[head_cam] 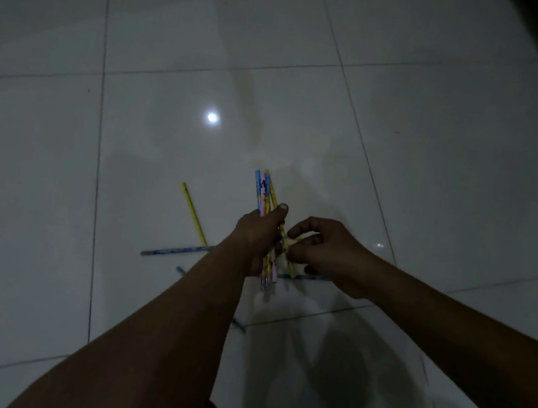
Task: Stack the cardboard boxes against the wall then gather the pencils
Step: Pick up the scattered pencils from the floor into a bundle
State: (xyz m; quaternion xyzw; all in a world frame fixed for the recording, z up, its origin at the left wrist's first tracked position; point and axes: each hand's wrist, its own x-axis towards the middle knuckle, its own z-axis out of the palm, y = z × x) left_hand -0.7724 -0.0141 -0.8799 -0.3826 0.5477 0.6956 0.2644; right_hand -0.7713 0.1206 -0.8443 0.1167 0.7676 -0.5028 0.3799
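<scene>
No lettering, label or number is legible in the dim frame, the printed patterns on the pencils (264, 192) too blurred to read.

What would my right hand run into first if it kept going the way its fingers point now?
Most likely the bundle of pencils gripped by the left hand: the right hand, pinching a yellow pencil, points leftward at it from close by. Depth is hard to judge in this dim view.

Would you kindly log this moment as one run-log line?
phase: gathering | left hand grips pencil bundle | right hand pinches yellow pencil | loose pencils on floor
</scene>
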